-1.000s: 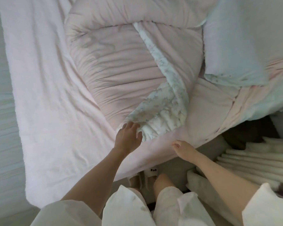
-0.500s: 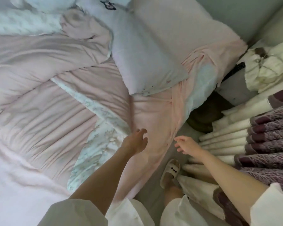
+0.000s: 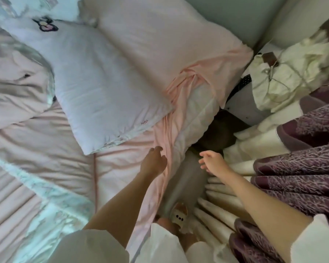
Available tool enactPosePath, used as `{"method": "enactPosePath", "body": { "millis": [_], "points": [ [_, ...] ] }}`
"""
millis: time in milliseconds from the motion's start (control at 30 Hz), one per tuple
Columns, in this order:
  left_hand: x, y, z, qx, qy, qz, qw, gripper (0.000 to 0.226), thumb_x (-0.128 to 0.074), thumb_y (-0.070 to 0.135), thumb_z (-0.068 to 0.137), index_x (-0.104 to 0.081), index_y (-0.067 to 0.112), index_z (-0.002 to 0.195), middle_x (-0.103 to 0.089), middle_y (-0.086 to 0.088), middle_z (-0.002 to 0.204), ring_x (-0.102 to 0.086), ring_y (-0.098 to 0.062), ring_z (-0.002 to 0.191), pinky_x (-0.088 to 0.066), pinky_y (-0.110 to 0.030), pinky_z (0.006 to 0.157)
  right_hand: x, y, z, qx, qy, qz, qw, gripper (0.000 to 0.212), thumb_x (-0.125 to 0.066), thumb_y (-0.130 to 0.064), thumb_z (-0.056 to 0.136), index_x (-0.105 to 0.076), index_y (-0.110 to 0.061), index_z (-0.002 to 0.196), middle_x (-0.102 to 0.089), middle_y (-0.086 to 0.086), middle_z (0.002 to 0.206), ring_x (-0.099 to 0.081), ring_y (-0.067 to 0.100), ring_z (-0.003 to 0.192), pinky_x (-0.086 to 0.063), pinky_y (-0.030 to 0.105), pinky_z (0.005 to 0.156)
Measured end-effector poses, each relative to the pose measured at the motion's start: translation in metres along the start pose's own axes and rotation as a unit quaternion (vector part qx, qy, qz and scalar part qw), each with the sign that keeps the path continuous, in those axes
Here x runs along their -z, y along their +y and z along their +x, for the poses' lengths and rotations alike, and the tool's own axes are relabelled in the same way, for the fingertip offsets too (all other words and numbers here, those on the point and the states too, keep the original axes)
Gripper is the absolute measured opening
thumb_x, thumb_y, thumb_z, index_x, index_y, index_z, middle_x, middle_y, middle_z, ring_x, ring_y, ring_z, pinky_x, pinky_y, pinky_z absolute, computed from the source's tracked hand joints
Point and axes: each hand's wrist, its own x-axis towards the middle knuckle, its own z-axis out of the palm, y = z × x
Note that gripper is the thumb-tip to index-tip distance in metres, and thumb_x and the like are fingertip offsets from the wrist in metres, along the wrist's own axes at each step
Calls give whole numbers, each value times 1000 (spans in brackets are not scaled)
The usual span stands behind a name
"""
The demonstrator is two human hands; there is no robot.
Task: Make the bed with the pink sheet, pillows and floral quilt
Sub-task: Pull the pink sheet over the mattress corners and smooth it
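Observation:
The pink sheet (image 3: 180, 103) is bunched and pulled off the mattress corner, baring white mattress (image 3: 196, 114). A pale lilac pillow (image 3: 95, 92) lies skewed across the bed, with a pink pillow (image 3: 156, 44) behind it at the head. The quilt (image 3: 36, 149), pink side up with a floral edge, is heaped on the left. My left hand (image 3: 154, 162) hovers over the loose sheet edge with relaxed fingers, holding nothing. My right hand (image 3: 213, 162) reaches, fingers spread, over the gap beside the bed.
Purple and cream curtains (image 3: 296, 168) hang close on the right. A crumpled cream cloth (image 3: 285, 73) sits on a stand by the bed's head. A dark object (image 3: 218, 133) lies in the gap. My slippered foot (image 3: 179, 215) stands on the floor.
My view has swung from the quilt toward the head corner. My left hand has left the quilt's floral edge and both hands have moved to the loose sheet corner.

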Motion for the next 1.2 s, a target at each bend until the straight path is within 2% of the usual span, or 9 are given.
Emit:
{"method": "enactPosePath", "body": {
  "millis": [100,300,500,633,767,867,933,1067,1200],
  "points": [
    [-4,13,34,22,26,-19,999,43,-41,17,95,-39,10,137,-45,-10,139,-54,-28,118,-44,-38,97,10,-8,30,-3,-4,8,1000,36,-32,-15,98,-51,-13,128,-61,5,109,-60,16,88,-48,36,92],
    [-3,32,122,76,31,-29,996,38,-42,17,94,-45,5,130,-44,-15,135,-52,-32,117,-44,-40,95,24,-47,104,9,-4,-10,1000,35,-34,-12,97,-52,-9,127,-60,4,104,-58,12,80,-46,29,82],
    [-3,47,192,150,4,-24,988,39,-46,15,91,-45,0,127,-39,-18,135,-39,-35,124,-41,-44,96,29,-101,166,20,-53,-70,996,36,-35,-15,98,-48,-9,131,-56,11,129,-53,26,119,-41,42,106],
    [-17,41,211,185,7,-13,983,33,-44,12,92,-54,4,122,-42,-15,131,-44,-34,119,-44,-43,91,20,-115,195,30,-73,-100,992,36,-34,-13,98,-49,-8,130,-56,11,129,-53,26,119,-41,38,106],
    [-36,40,211,96,70,-87,989,22,-45,9,91,-64,4,101,-47,-12,129,-46,-32,118,-40,-38,97,13,-110,210,25,-112,-112,987,36,-34,-15,98,-49,-11,131,-55,10,130,-52,25,121,-40,39,107],
    [-42,52,199,10,-2,-166,986,17,-45,13,94,-59,8,104,-57,-7,123,-49,-26,117,-37,-33,97,15,-112,216,-6,-110,-60,992,32,-35,-18,99,-53,-12,125,-58,13,127,-54,27,117,-43,42,104],
    [-42,64,194,-4,-77,-208,975,18,-41,17,97,-54,11,109,-60,-8,115,-55,-25,108,-42,-36,95,19,-114,220,-36,-120,-14,992,27,-38,-24,98,-57,-11,112,-60,17,120,-57,32,112,-46,45,100],
    [-42,94,187,-1,-122,-273,954,18,-36,12,98,-50,9,108,-54,-5,101,-51,-23,92,-39,-31,81,28,-121,228,-81,-147,70,983,46,-52,-37,92,-47,-16,132,-60,8,120,-58,27,111,-48,43,99],
    [-52,123,175,3,-107,-296,949,27,-36,5,97,-49,-3,119,-51,-8,104,-50,-26,98,-34,-22,81,45,-121,238,-131,-118,147,973,42,-58,-21,90,-50,-6,127,-64,14,106,-62,29,98,-51,47,94]
  ]
}}
